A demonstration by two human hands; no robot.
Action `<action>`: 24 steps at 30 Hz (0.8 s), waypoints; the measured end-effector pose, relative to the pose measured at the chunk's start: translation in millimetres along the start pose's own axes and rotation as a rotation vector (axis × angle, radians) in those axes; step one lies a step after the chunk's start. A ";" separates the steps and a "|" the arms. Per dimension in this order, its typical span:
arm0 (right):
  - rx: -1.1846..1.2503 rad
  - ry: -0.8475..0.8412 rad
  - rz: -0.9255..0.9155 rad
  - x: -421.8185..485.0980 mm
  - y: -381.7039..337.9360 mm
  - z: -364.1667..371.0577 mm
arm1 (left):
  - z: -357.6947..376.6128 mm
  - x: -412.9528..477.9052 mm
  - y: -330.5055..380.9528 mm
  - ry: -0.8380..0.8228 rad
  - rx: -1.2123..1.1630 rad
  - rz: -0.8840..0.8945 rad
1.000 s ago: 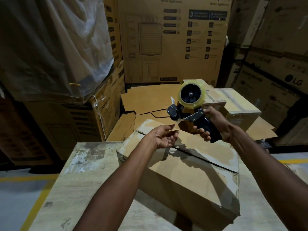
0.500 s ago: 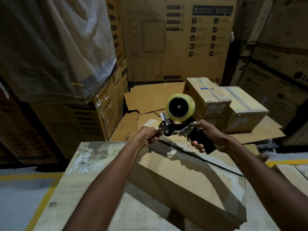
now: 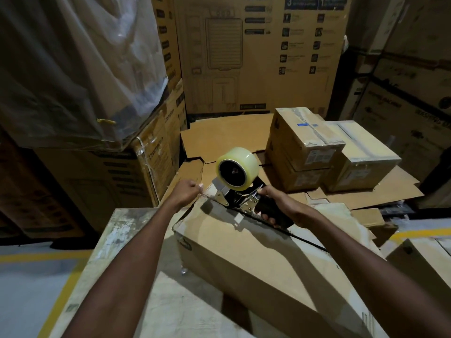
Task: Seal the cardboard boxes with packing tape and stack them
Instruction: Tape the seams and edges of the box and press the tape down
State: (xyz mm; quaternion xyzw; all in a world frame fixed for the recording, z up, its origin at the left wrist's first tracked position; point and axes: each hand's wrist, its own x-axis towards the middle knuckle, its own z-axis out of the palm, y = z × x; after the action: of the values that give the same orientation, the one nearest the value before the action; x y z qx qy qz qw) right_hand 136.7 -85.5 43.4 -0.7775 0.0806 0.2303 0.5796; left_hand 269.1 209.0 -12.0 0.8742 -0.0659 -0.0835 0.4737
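A long cardboard box [image 3: 256,259] lies on a worn table [image 3: 117,240], its top flaps closed along a dark seam. My right hand [image 3: 275,203] grips the black handle of a tape dispenser [image 3: 234,189] carrying a roll of clear tape [image 3: 236,168]; its metal front sits at the box's far end over the seam. My left hand [image 3: 186,191] is curled at the box's far left corner, pinching what looks like the tape's free end down over the edge.
Two taped boxes are stacked [image 3: 302,147] beyond the table, with a third taped box [image 3: 361,154] beside them, all on flattened cardboard sheets [image 3: 219,137]. Large appliance cartons [image 3: 256,52] wall in the back and sides. Plastic-wrapped goods [image 3: 73,64] loom at left. Another box [image 3: 419,264] sits at right.
The dispenser has come down from mid-air to the box's far end. My left hand moved forward from in front of it to the far corner and closed there.
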 end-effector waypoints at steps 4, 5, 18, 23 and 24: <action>-0.028 -0.006 0.004 16.9 -7.7 3.8 | -0.2 9.7 -4.6 0.039 0.116 0.074; -0.037 -0.009 0.006 18.5 -9.6 4.0 | 0.6 11.4 -7.7 0.041 0.126 0.081; -0.086 -0.024 0.066 33.7 -5.0 6.4 | 12.0 20.1 -27.8 0.052 0.150 0.135; -0.098 -0.065 0.087 33.0 -3.7 9.2 | 24.2 30.3 -53.5 0.062 0.142 0.142; -0.097 -0.070 0.097 32.6 -3.4 9.4 | 25.3 30.4 -55.9 0.062 0.134 0.150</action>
State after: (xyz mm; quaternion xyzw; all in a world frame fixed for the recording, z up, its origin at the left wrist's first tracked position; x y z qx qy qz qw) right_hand 164.3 -71.0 29.6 -0.7913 0.0865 0.2887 0.5320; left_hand 295.6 212.8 -75.1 0.8987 -0.1218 -0.0163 0.4210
